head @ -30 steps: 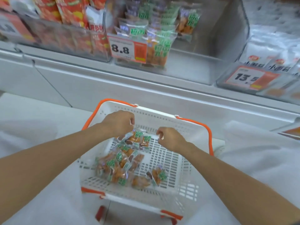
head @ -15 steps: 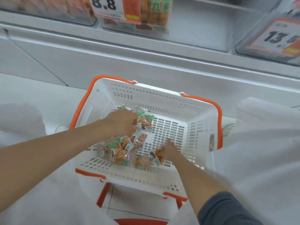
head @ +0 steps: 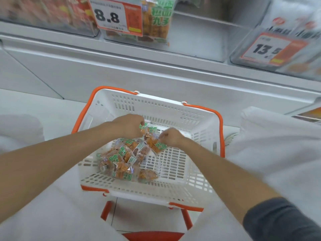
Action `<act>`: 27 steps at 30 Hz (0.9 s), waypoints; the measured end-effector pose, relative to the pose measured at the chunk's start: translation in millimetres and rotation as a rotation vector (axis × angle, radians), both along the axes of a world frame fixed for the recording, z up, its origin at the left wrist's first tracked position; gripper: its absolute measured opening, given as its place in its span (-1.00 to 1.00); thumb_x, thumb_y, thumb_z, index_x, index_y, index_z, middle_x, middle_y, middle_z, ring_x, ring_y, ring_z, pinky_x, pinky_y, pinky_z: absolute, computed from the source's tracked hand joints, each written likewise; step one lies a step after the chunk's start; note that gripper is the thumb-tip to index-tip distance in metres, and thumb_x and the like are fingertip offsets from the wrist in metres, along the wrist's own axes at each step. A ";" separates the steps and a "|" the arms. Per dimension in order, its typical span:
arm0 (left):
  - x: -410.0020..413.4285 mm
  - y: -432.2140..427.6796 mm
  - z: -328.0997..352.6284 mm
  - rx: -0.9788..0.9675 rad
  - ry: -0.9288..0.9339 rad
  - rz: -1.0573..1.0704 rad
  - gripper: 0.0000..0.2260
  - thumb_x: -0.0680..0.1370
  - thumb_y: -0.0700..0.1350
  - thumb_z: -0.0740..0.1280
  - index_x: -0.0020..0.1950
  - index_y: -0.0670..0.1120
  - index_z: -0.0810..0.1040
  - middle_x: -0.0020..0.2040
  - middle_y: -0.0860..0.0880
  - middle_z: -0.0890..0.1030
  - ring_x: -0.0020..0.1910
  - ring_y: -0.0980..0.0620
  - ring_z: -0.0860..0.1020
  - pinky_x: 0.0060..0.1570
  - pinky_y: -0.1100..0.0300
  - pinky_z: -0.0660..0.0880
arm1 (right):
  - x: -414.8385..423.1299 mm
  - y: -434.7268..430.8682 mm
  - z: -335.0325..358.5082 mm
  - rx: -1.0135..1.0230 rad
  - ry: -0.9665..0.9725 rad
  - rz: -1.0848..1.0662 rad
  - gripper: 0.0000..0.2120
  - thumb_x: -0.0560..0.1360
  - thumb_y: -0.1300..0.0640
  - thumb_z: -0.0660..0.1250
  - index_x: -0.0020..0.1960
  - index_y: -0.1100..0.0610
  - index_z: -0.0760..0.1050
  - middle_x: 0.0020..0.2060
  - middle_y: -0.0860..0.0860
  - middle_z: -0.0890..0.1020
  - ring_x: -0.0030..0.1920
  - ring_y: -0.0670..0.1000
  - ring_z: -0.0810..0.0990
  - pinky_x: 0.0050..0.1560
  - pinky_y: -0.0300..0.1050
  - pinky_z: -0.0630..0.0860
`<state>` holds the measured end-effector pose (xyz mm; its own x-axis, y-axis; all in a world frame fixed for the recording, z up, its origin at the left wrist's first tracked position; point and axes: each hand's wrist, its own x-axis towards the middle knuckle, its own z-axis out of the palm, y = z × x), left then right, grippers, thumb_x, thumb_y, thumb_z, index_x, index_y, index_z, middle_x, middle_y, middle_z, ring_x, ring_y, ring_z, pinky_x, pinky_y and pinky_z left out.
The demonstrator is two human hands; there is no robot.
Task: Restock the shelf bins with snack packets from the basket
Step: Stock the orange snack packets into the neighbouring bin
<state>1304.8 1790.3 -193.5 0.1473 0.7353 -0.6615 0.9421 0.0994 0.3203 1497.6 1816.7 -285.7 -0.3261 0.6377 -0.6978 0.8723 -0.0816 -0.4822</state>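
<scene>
A white basket (head: 196,181) with orange handles stands below the shelf. Several clear snack packets (head: 125,162) with orange contents and green labels lie piled in its left half. My left hand (head: 128,125) is raised over the pile and grips a packet (head: 145,126) near the basket's back wall. My right hand (head: 171,137) pinches another packet (head: 157,145) by its edge, just above the pile. The two held packets touch each other. Up on the shelf, a clear bin (head: 196,37) marked 8.8 holds the same green-labelled packets (head: 159,20).
A bin with red packets (head: 52,13) sits at the top left. Another bin with white packets and a 13.5 price tag (head: 271,49) is at the top right. A white shelf front (head: 156,75) runs behind the basket. White cloth (head: 278,145) lies to the right.
Both hands have come up out of the pile, each with a packet. The right hand moved from the basket's front to the middle. The view tilted upward a little.
</scene>
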 end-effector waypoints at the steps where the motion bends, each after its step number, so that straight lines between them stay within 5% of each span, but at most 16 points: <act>1: 0.9 2.6 5.3 0.001 -0.044 0.032 -0.46 0.53 -0.02 0.39 0.45 -0.05 0.29 0.37 -0.07 0.42 0.18 -0.06 0.51 0.13 0.05 0.50 | -0.2 9.9 21.5 0.041 0.051 0.010 -0.80 0.54 0.20 0.36 0.12 0.23 0.65 0.09 0.13 0.67 0.02 0.09 0.63 0.15 -0.01 0.55; 5: 7.8 11.5 38.2 -0.066 -0.380 0.200 -0.15 0.40 -0.02 0.55 0.55 -0.04 0.13 0.46 -0.06 0.31 0.27 -0.11 0.49 0.03 0.15 0.45 | 9.8 34.8 116.4 0.151 0.199 0.090 -0.81 0.55 0.19 0.37 0.12 0.21 0.64 -0.01 0.06 0.67 -0.06 -0.04 0.60 0.03 -0.17 0.51; 8: 17.7 14.0 57.9 -0.065 -0.698 0.242 -0.45 0.39 -0.14 0.55 0.34 -0.07 0.47 0.21 0.05 0.59 0.13 0.10 0.58 0.11 0.26 0.50 | 22.1 36.1 168.5 0.152 0.348 0.042 -0.86 0.56 0.19 0.36 0.04 0.22 0.66 -0.27 -0.03 0.60 -0.29 -0.16 0.51 -0.22 -0.33 0.48; 12: 23.1 14.7 68.7 -0.013 -0.854 0.331 -0.72 0.42 -0.24 0.52 0.11 -0.13 0.62 -0.06 -0.01 0.69 -0.08 0.06 0.65 -0.03 0.21 0.59 | 19.1 39.2 200.7 0.230 0.444 0.057 -0.80 0.57 0.23 0.34 -0.22 0.09 0.61 -0.54 -0.19 0.50 -0.47 -0.23 0.43 -0.35 -0.41 0.36; 15: 20.0 18.4 73.4 0.022 -0.893 0.386 -0.71 0.41 -0.23 0.53 0.10 -0.13 0.62 -0.01 -0.06 0.70 -0.01 -0.01 0.67 0.03 0.16 0.60 | 14.4 49.3 211.5 0.243 0.486 0.064 -0.85 0.56 0.19 0.36 0.01 0.22 0.68 -0.22 0.09 0.71 -0.24 -0.13 0.59 -0.13 -0.08 0.62; 18: 18.9 23.1 78.6 0.077 -0.933 0.391 -0.72 0.41 -0.27 0.52 0.08 -0.10 0.59 -0.04 -0.02 0.70 -0.07 0.10 0.66 -0.11 0.31 0.55 | 17.4 61.5 218.6 0.220 0.504 0.051 -0.79 0.59 0.17 0.32 0.08 0.26 0.65 -0.07 0.40 0.62 -0.17 0.03 0.53 0.00 0.11 0.60; 22: 20.2 27.0 81.2 0.151 -0.965 0.403 -0.72 0.40 -0.27 0.52 0.06 -0.08 0.58 -0.11 0.03 0.69 -0.12 0.13 0.65 -0.12 0.33 0.55 | 13.5 64.7 220.5 0.240 0.549 -0.005 -0.76 0.61 0.20 0.26 0.15 0.29 0.62 -0.30 0.05 0.64 -0.28 -0.11 0.54 -0.18 -0.20 0.55; 27: 16.7 34.7 91.4 0.377 -0.927 0.561 -0.82 0.53 -0.08 0.41 0.11 -0.01 0.53 -0.12 0.06 0.67 -0.17 0.16 0.63 -0.17 0.28 0.56 | 10.0 69.5 214.5 0.130 0.664 -0.246 -0.69 0.61 0.04 0.25 0.23 0.22 0.53 0.10 0.23 0.64 -0.01 0.09 0.65 0.13 0.06 0.61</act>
<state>1321.5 1825.0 -102.0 0.0514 0.9797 -0.1937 0.1818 0.1815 0.9664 1507.5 1886.1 -71.2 -0.4915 0.8116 -0.3157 0.3556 -0.1440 -0.9235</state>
